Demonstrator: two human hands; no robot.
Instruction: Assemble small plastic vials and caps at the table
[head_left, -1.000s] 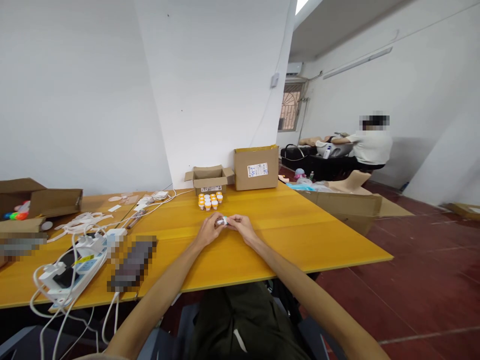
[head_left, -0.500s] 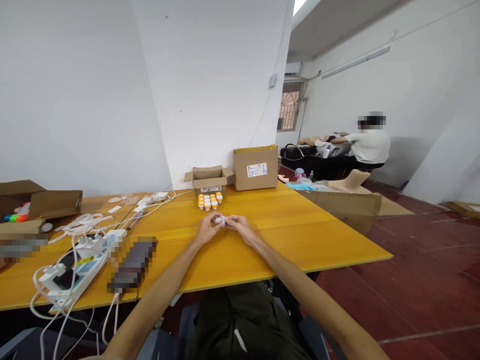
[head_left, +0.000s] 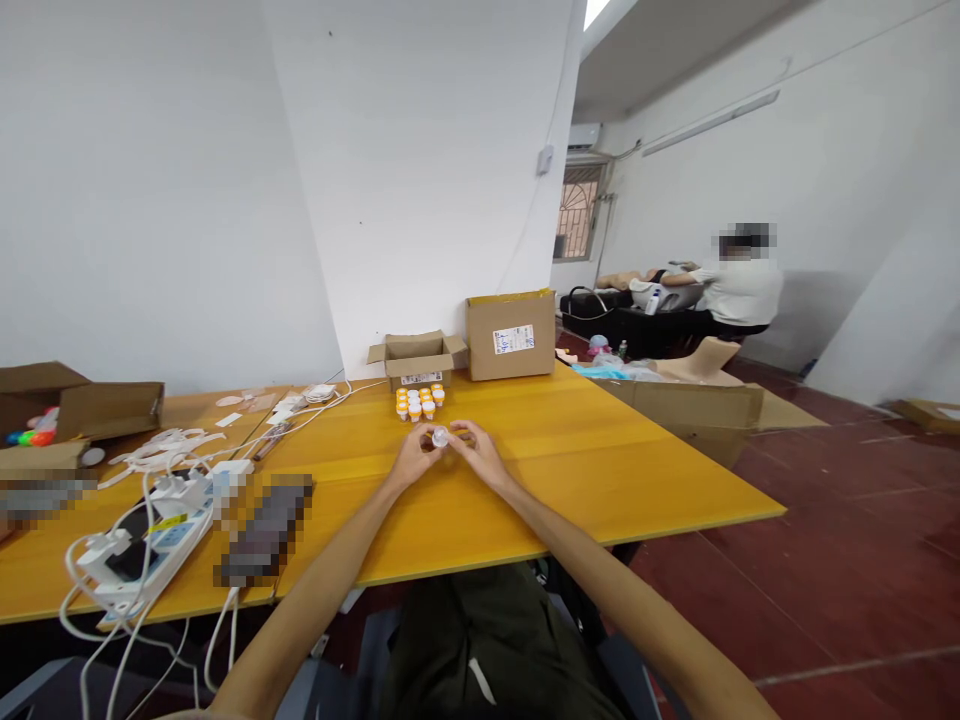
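Above the table, a small round container, clear and whitish [head_left: 440, 437], sits between my hands. My left hand [head_left: 417, 458] is closed on it, thumb and fingers round its left side. To its right is my right hand [head_left: 481, 456], its fingers curved and a gap showing between thumb and forefinger. The right thumb tip reaches the container's edge; whether it presses there I cannot tell. Just beyond my hands stand several small jars [head_left: 415, 404] with white lids and orange rims, grouped in rows.
An open cardboard box [head_left: 417, 362] and a taller closed carton [head_left: 513, 338] stand behind the jars. At left lie a power strip [head_left: 176, 535] with tangled white cables and a blurred dark device [head_left: 266, 530]. A person [head_left: 742, 290] sits at the far right.
My right hand's fingers have loosened and spread away from the container. The container has turned so that its round face points more toward me.
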